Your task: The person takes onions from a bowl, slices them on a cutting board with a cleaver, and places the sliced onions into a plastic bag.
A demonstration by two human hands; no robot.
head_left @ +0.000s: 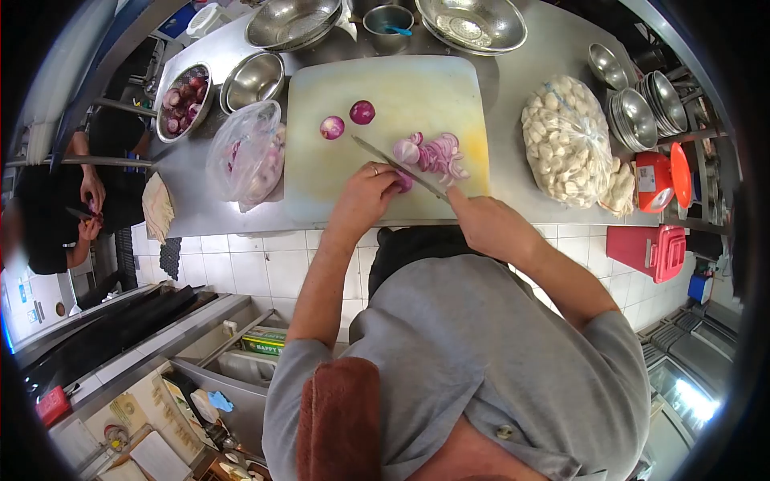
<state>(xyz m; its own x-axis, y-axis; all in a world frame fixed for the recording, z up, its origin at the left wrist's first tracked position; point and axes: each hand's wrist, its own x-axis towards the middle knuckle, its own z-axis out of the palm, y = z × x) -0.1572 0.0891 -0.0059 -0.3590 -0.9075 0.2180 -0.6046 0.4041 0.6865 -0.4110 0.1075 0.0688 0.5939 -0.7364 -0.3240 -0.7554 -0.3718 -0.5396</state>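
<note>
On the pale cutting board (337,88), my right hand (491,224) is closed round the handle of a knife (385,156), whose blade points up and to the left. My left hand (367,196) presses its curled fingers on a purple onion (403,183), right beside the blade. Cut onion slices (441,156) lie in a loose row just beyond the knife. Farther up the board sit two peeled purple onions, a paler one (332,127) and a darker one (362,112). My fingers partly hide the onion being held.
Left of the board stand a clear plastic bag (247,160), a steel bowl (253,82) and a colander of onions (184,104). To the right are a bag of garlic cloves (565,140), stacked bowls (634,120) and a red scale (654,183). At far left, another person's hands (92,196) hold a knife.
</note>
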